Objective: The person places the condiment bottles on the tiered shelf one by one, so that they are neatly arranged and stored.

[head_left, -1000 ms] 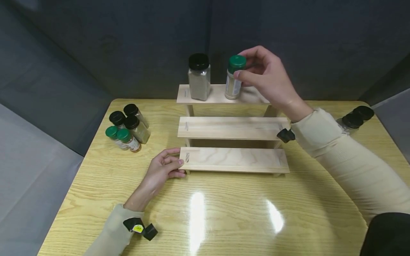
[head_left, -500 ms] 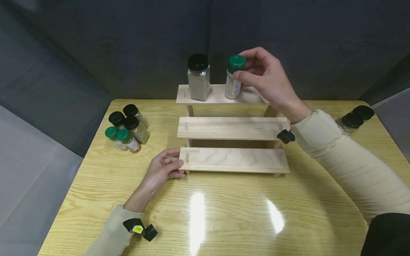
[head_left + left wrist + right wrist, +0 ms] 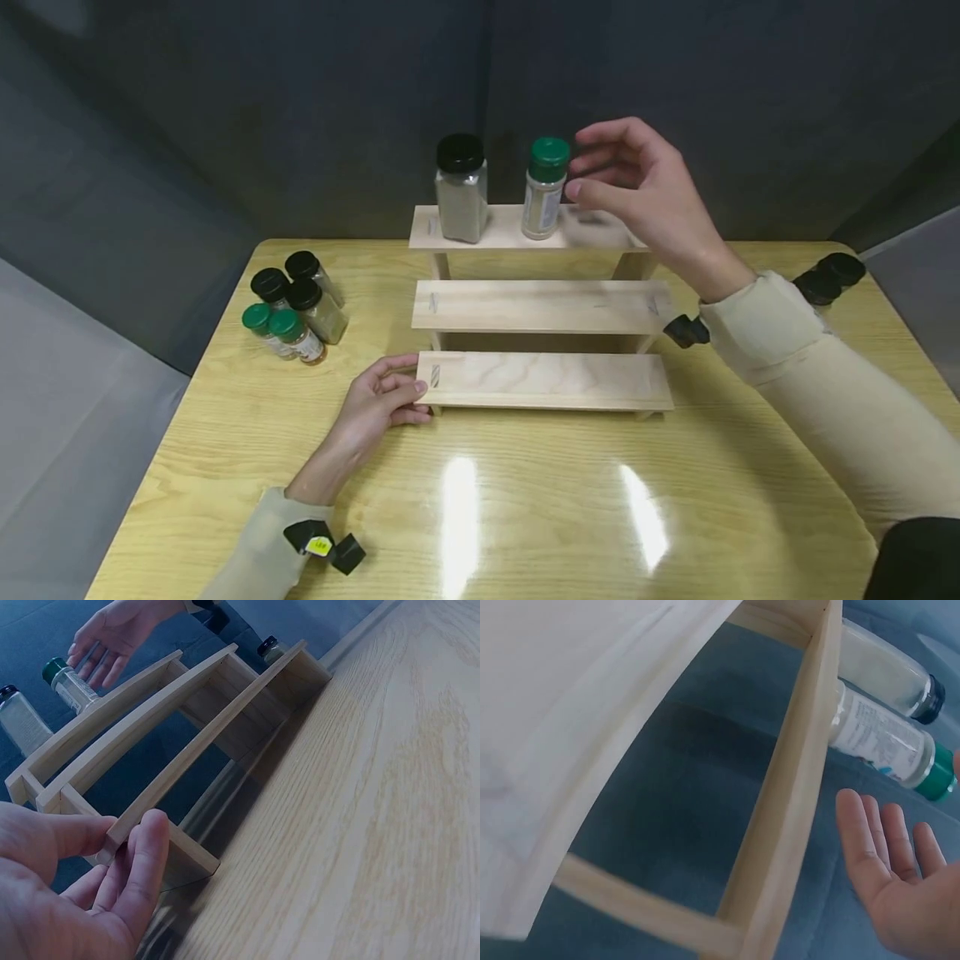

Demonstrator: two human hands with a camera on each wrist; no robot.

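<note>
Off comes the right hand (image 3: 651,196), fingers parted and empty just beside the green-capped jar (image 3: 544,196), upright near the front edge of the top shelf (image 3: 504,229). The left hand (image 3: 375,402) pinches the bottom shelf's left end (image 3: 425,375); I'd hold that steady, withdrawing wide of the jar.

At upper centre, a shaker (image 3: 542,207) has a green cap and white label, a jar (image 3: 461,204) a black cap. The rack (image 3: 543,379) is pale, swirl-grained wood; the counter (image 3: 540,508) yellow, streaky-grained; both sleeves (image 3: 840,408) cream.
</note>
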